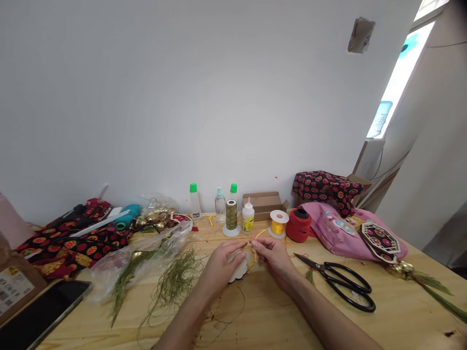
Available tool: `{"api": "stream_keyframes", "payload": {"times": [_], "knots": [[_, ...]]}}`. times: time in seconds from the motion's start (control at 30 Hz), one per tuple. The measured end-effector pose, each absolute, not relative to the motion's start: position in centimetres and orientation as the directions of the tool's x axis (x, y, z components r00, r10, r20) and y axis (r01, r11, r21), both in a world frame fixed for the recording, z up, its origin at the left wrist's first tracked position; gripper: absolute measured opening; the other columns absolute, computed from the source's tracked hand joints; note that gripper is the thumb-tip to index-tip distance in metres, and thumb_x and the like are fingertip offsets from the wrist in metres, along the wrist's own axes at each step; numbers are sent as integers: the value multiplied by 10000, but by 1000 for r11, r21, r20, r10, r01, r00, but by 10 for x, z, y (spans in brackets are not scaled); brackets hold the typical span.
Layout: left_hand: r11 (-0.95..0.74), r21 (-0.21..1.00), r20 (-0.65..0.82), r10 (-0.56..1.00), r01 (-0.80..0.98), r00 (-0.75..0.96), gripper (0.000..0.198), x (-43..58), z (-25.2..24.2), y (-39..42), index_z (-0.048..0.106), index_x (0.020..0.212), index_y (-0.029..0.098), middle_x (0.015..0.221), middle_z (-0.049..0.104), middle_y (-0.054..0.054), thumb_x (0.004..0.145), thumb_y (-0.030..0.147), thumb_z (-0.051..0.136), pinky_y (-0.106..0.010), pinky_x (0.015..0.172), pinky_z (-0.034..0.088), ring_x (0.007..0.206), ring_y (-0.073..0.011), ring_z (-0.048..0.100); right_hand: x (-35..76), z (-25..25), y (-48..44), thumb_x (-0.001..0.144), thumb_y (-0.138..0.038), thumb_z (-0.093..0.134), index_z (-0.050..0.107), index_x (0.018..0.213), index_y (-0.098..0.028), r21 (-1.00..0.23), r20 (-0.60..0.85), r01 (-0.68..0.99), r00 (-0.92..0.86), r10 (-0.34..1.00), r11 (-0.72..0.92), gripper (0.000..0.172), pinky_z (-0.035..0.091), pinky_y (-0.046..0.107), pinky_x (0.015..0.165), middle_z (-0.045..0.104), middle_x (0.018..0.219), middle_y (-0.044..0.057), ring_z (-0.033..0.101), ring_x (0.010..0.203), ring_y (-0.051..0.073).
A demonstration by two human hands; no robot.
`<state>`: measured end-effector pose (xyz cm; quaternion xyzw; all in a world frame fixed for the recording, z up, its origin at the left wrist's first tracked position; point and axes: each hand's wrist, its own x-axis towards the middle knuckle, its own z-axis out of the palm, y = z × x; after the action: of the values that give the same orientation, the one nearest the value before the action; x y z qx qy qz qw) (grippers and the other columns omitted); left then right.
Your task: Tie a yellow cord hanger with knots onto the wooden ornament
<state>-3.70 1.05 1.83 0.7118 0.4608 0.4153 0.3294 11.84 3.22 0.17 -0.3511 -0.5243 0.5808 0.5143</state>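
Note:
My left hand (223, 258) lies on a small pale scalloped piece (239, 270) on the wooden table (277, 321), fingers curled over its top edge. My right hand (272, 255) pinches a thin yellow cord (260, 236) just right of that piece. The cord loops up toward a yellow spool (278, 223) behind the hands. Both hands nearly touch each other at the fingertips.
Black scissors (343, 283) lie to the right, green threads (171, 282) and a plastic bag (134, 255) to the left. Behind stand an olive spool (231, 216), glue bottle (248, 216), red spool (299, 225), cardboard box (263, 202). Pink bag (339, 231), patterned fabric (69, 240), phone (40, 316).

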Motion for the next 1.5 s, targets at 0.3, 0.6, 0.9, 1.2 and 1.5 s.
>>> {"api": "stream_keyframes", "payload": {"times": [0.3, 0.6, 0.9, 1.2, 1.5], "knots": [[-402, 863, 291, 891, 307, 349, 409, -27, 22, 1, 514, 1106, 208, 1104, 561, -48, 697, 217, 509, -302, 879, 327, 1005, -205, 477, 117, 5, 24, 670, -371, 581, 625, 713, -128, -963, 166, -262, -413, 895, 57, 250, 314, 187, 465, 509, 553, -20, 400, 476, 56], [84, 995, -97, 939, 54, 329, 266, -45, 22, 7, 664, 707, 101, 580, 636, -49, 655, 350, 585, -221, 535, 399, 499, -112, 526, 120, 1, 32, 661, -327, 608, 610, 724, -124, -921, 110, -390, -253, 961, 2, 213, 270, 151, 416, 449, 484, -48, 357, 432, 34], [-98, 986, 63, 969, 137, 238, 353, -41, 27, 5, 625, 920, 138, 941, 630, -93, 719, 392, 486, -301, 792, 375, 913, -210, 518, 120, 3, 30, 657, -317, 612, 603, 690, -129, -934, 122, -357, -348, 929, -11, 191, 285, 156, 419, 458, 489, -47, 372, 435, 35], [-211, 945, 107, 922, 249, 373, 251, -28, 17, 3, 620, 692, 121, 580, 542, 6, 722, 326, 477, -198, 505, 337, 523, -103, 444, 115, 2, 29, 660, -320, 598, 614, 685, -130, -958, 211, -258, -328, 921, 128, 192, 336, 177, 460, 514, 499, -34, 434, 460, 50], [-34, 991, -1, 965, 127, 264, 148, -32, 18, 6, 546, 683, 143, 433, 362, 83, 658, 283, 505, -170, 364, 201, 368, -53, 272, 116, 5, 31, 658, -333, 591, 607, 721, -137, -953, 237, -237, -192, 952, 189, 207, 289, 186, 417, 497, 527, -41, 380, 401, 36]]}}
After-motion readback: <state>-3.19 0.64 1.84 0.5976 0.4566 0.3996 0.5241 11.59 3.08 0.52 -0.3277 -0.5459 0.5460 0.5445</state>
